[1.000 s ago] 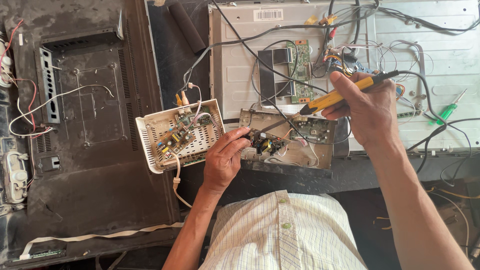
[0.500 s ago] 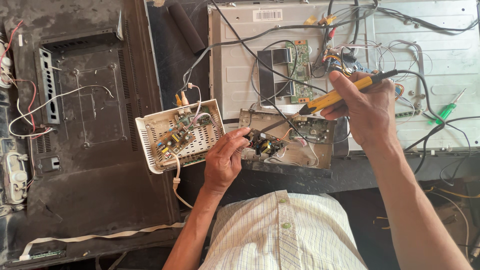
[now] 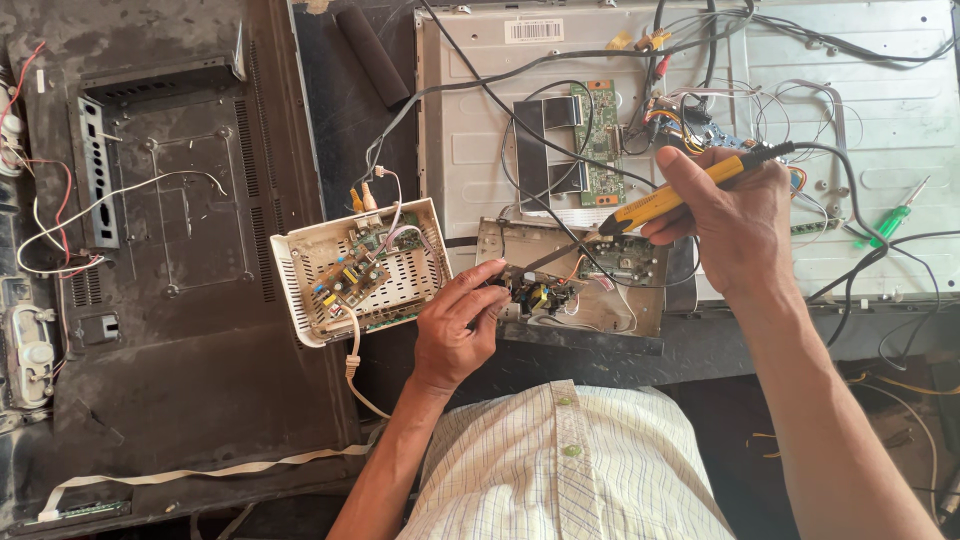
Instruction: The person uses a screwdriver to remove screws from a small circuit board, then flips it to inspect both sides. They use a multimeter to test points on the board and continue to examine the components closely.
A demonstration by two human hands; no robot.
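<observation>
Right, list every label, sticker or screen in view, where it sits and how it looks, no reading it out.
Sticker label: top edge of the grey metal panel back, small white rectangle with dark bars.
Screens: none showing a face; the panel lies back-up.

An electronics repair workshop: opened television panel (image 3: 680,130), dusty back cover (image 3: 170,250), bare circuit boards, loose wires.

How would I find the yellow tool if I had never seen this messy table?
Start at the big grey metal panel at the top right. At its lower edge the right hand grips a long pen-like tool with a black cable at its back. It is the only yellow one; the screwdriver nearby is green.
</observation>
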